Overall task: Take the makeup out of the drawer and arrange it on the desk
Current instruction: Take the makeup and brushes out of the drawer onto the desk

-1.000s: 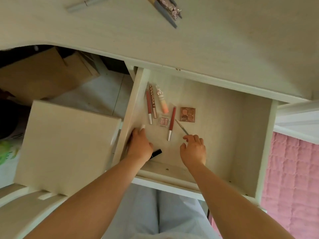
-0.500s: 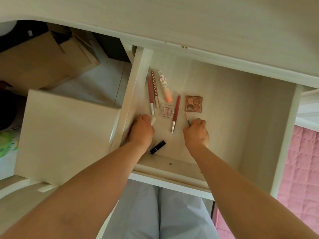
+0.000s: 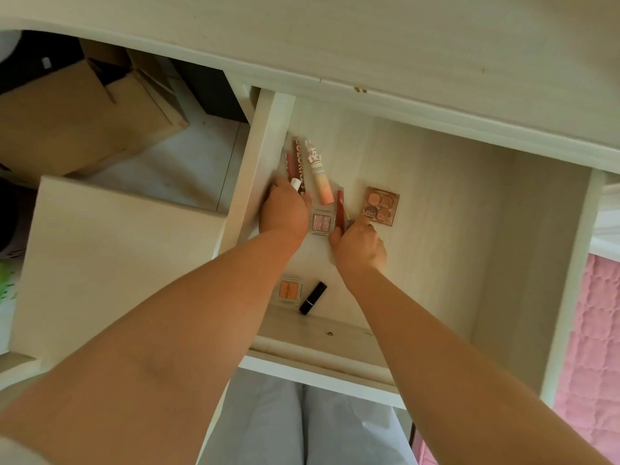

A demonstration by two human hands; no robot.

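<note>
The makeup lies in the open drawer (image 3: 436, 203): slim glossy tubes (image 3: 297, 159), a square brown palette (image 3: 382, 205). Your left hand (image 3: 285, 209) curls round one white-capped tube; your right hand (image 3: 360, 245) pinches the red lip pencil (image 3: 341, 209). Gathering several smooth, round sticks at once, you risk one slipping and rolling away.

Drawer (image 3: 436, 203) is sitting pulled out under the desk (image 3: 369, 35), makeup lying along its left side: lip tubes (image 3: 297, 162) at the back by the left wall, a gloss tube (image 3: 320, 177) just right of them, the palette (image 3: 382, 205) further right. Small glitter pot (image 3: 322, 221) is lying between both hands; the blush pan (image 3: 289, 290) and lipstick (image 3: 313, 297) are resting side by side nearest the front edge
</note>
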